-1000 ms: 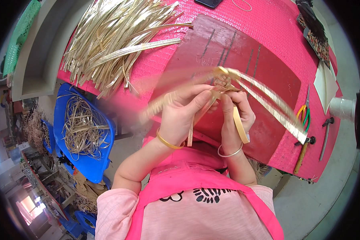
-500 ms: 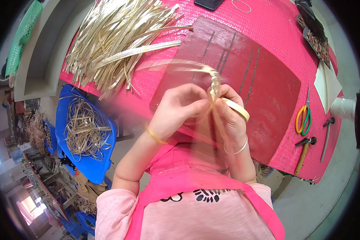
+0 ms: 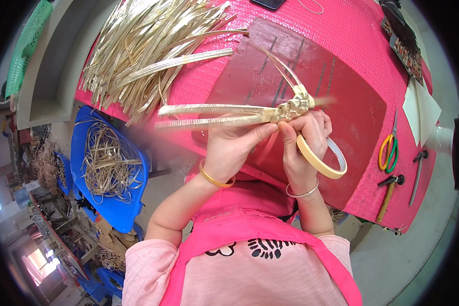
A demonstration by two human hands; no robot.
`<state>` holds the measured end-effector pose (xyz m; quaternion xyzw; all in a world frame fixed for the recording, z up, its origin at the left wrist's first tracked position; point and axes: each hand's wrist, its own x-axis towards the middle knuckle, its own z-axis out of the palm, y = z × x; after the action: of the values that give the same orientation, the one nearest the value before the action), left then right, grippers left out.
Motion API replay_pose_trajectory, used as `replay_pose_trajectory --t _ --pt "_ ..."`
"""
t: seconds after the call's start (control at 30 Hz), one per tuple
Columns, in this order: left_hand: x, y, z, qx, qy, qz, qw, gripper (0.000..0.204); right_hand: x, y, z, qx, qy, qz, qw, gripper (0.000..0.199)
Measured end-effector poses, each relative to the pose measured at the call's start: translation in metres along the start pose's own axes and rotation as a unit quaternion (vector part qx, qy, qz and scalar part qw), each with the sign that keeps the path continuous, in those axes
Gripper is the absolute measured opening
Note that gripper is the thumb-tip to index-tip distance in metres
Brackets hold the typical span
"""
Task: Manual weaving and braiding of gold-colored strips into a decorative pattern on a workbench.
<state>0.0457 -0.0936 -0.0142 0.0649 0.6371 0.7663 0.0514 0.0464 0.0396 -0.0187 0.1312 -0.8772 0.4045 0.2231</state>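
Observation:
Between my two hands is a short braided gold strip (image 3: 292, 108), raised above the dark red mat. Long flat strands run out from its left end, and thinner ones stick up from its far end. My left hand (image 3: 232, 150) pinches the near side of the braid by its left end, thumb and fingers pressed together. Close beside it, my right hand (image 3: 308, 145) grips the braid's lower edge. A roll of pale yellow tape (image 3: 319, 168) hangs in the same right hand, against the palm side. The fingers behind the braid are partly hidden.
Under the work lies a dark red mat (image 3: 357, 117) on a pink-covered table (image 3: 188, 92). A heap of gold strips (image 3: 143, 56) lies far left. Scissors (image 3: 390, 148) and a hammer (image 3: 387, 199) are at right. A blue bin (image 3: 122, 214) with scrap strips stands left.
The braid has turned from upright to lying crosswise, its loose strands now pointing left. My hands have shifted with it, and the tape roll has swung lower and right.

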Motion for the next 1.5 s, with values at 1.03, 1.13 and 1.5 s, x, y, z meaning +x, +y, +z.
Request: replay_pose_trajectory --t 1.03,1.13,1.5 --pt "-0.026 -0.005 0.002 -0.161 -0.189 -0.313 0.917 0.027 0.02 0.104 -0.096 -0.076 -0.194 0.251 0.945 0.015" --pt "-0.032 0.026 -0.025 0.242 -0.259 -0.276 0.893 0.025 0.013 0.119 -0.102 -0.284 -0.288 0.2 0.893 0.018" --pt "-0.014 -0.015 -0.001 0.487 -0.139 0.102 0.856 0.019 -0.004 0.168 -0.178 -0.252 -0.039 0.249 0.934 0.033"
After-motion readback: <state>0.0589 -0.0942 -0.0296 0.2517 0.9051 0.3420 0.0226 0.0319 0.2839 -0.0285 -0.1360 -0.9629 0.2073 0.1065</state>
